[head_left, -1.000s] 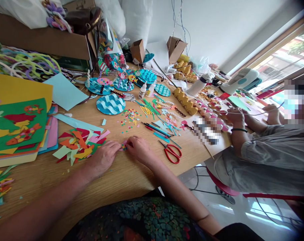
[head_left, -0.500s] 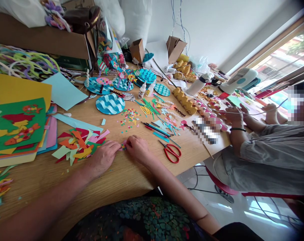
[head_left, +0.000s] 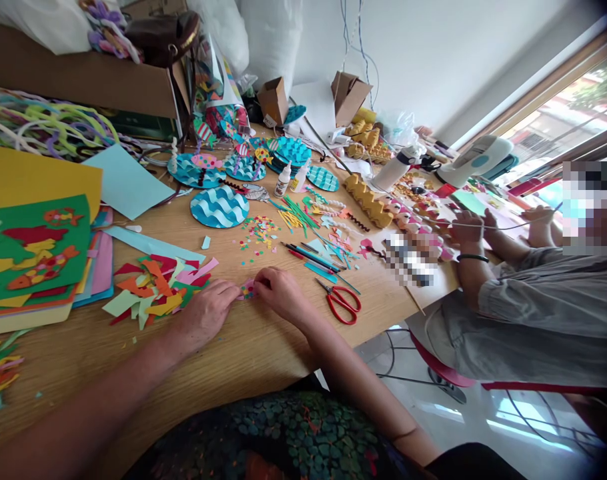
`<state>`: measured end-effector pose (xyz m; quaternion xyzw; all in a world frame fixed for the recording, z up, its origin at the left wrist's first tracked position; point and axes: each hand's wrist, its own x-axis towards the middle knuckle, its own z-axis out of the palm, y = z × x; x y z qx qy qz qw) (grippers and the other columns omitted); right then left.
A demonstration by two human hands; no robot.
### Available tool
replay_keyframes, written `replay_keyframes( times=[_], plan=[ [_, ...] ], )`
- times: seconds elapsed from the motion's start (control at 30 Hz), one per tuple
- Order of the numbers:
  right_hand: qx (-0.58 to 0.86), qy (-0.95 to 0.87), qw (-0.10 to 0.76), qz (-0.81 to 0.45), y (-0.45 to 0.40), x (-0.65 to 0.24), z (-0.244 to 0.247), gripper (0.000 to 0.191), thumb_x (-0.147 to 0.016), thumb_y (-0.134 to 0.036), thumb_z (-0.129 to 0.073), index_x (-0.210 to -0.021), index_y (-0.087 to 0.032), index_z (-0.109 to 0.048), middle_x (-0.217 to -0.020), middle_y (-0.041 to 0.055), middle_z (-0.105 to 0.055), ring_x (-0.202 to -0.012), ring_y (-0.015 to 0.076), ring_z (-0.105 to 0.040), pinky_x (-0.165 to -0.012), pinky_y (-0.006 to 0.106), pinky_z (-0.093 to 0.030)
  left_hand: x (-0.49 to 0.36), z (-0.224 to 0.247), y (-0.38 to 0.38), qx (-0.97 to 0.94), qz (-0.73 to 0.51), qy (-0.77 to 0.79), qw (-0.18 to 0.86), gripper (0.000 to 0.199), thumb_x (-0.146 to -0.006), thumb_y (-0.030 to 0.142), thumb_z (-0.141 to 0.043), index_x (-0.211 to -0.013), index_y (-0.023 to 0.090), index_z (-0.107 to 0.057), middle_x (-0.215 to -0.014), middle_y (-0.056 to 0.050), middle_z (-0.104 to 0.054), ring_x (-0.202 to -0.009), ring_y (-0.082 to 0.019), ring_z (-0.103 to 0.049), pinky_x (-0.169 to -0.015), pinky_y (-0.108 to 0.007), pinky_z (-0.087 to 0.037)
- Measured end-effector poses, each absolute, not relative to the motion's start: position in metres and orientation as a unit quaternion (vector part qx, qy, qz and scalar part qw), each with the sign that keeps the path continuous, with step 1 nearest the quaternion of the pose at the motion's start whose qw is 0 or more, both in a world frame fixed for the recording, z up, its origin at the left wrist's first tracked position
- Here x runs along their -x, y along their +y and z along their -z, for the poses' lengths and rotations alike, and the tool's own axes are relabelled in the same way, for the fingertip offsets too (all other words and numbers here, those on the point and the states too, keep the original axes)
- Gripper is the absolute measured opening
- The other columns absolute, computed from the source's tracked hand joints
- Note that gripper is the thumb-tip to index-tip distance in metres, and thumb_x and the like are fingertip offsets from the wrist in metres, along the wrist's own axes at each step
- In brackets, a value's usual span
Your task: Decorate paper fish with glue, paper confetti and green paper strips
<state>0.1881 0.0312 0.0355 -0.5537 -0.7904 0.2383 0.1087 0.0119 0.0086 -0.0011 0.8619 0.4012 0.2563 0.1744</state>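
Observation:
A small pink paper piece with coloured dots (head_left: 248,289) lies on the table between my hands. My left hand (head_left: 211,307) rests at its left end, fingers together on its edge. At its right end is my right hand (head_left: 278,291), fingertips pinched; whether anything is between them is too small to make out. Just beyond lie small coloured paper dots (head_left: 258,230). Coloured paper scraps (head_left: 156,287) are heaped to the left of my left hand. Red-handled scissors (head_left: 343,303) lie to the right of my right hand, below some pencils (head_left: 313,259).
Blue wavy discs (head_left: 220,207), two glue bottles (head_left: 283,180) and paper strips stand or lie farther back. Stacked coloured sheets (head_left: 33,247) are at the left. Another person's hands (head_left: 467,228) work at the right, near yellow egg-carton strips (head_left: 368,200).
My right hand has shifted slightly up and right, showing more of the dotted pink piece. My left hand has hardly moved.

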Motion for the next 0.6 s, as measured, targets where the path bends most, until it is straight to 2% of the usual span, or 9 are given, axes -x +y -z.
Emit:
replay_keyframes(
  times=[0.33, 0.6],
  plan=[
    [0.555, -0.801, 0.056, -0.217, 0.0307, -0.1805, -0.0274, 0.022, -0.082, -0.02, -0.045, -0.087, -0.018, -0.066, -0.088, 0.0051, -0.065, -0.081, 0.0134, -0.058, -0.069, 0.022, -0.038, -0.0112, 0.005, 0.0093, -0.868, -0.246, 0.402, 0.158, 0.027, -0.084, 0.007, -0.031, -0.088, 0.014, -0.058, -0.088, -0.008, -0.062, -0.087, -0.02, -0.055, -0.078, -0.034, -0.047],
    [0.56, -0.78, 0.098, -0.262, 0.0339, -0.1839, -0.0335, 0.019, -0.079, -0.014, -0.048, -0.084, -0.014, -0.066, -0.081, 0.0042, -0.066, -0.072, 0.011, -0.057, -0.065, 0.019, -0.038, -0.0123, 0.0028, 0.0091, -0.869, -0.26, 0.393, 0.152, 0.028, -0.083, 0.006, -0.03, -0.086, 0.013, -0.058, -0.087, -0.008, -0.063, -0.085, -0.02, -0.056, -0.075, -0.033, -0.048]
  ],
)
